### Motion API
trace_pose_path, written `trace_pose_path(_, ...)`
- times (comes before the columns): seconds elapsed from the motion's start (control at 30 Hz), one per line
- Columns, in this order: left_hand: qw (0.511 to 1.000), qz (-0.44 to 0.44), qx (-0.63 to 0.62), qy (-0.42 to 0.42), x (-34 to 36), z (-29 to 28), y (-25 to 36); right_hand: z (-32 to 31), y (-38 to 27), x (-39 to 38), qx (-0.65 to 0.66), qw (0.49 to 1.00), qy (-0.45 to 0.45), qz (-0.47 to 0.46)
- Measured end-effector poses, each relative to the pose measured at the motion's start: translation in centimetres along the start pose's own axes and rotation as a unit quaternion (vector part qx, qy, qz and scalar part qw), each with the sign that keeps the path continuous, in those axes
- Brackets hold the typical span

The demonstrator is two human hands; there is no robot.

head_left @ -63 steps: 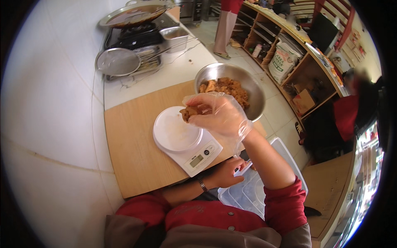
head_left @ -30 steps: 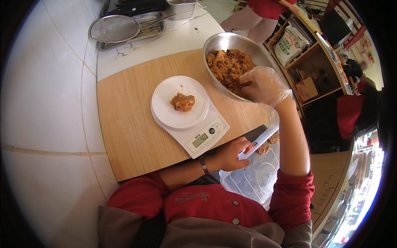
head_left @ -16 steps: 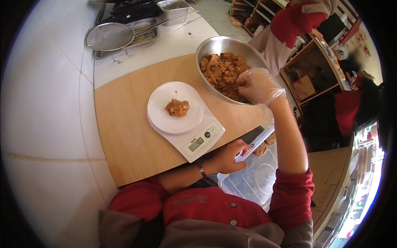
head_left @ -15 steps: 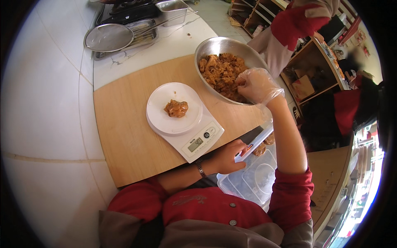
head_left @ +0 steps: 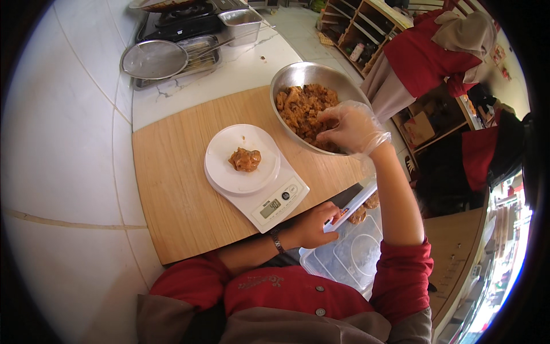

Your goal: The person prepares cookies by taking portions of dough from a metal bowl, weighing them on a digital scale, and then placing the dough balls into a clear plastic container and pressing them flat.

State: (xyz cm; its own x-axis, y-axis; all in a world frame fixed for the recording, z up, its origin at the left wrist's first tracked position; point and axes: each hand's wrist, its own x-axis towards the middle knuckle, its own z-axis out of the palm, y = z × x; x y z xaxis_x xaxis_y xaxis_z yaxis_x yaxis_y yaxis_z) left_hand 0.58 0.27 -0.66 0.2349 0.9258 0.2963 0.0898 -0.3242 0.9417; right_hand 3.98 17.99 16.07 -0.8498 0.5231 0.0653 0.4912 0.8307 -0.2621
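My right hand [head_left: 350, 127], in a clear plastic glove, is inside the rim of a steel bowl [head_left: 298, 70]. Its thumb and fingers are apart, over the brown seasoned meat mixture [head_left: 303, 112]. My left hand [head_left: 317, 225] is bare and curls its fingers around the pale rim of a clear plastic container [head_left: 361, 200] at the board's near edge. On the white digital kitchen scale [head_left: 289, 198], a lump of the meat [head_left: 245, 160] rests on the round plate. Pieces of meat [head_left: 358, 215] show inside the container.
The scale stands on a wooden board [head_left: 172, 172]. Behind lie a mesh strainer [head_left: 154, 59], a metal tray and a steel pan [head_left: 240, 27] on the white counter. A tiled wall [head_left: 74, 172] runs along the left. Another person [head_left: 427, 54] stands at the far right, near shelves.
My right hand's fingers have spread apart over the meat, where they were bunched together. The other person has turned and shifted. My left hand keeps hold of the container's rim.
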Motion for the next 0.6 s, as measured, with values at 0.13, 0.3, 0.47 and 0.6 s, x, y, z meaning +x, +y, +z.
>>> trace_pose_path(0.13, 1.000, 0.001, -0.003, 0.001, 0.1, 0.0, 0.0, 1.2, 0.9, 0.4, -0.038, 0.998, 0.039, -0.023)
trace_pose_path(0.3, 1.000, 0.001, 0.002, -0.008, 0.2, 0.1, 0.1, 0.1, 1.9, 0.6, 0.030, 0.995, 0.055, 0.084)
trace_pose_path(0.47, 1.000, 0.008, 0.001, -0.004, 0.2, 0.2, 0.0, -1.7, -0.2, 0.0, 0.520, 0.834, 0.043, 0.179)
trace_pose_path(0.6, 1.000, -0.001, -0.003, 0.002, -0.2, -0.1, -0.2, -1.1, -4.2, 0.6, 0.596, 0.797, -0.014, 0.098)
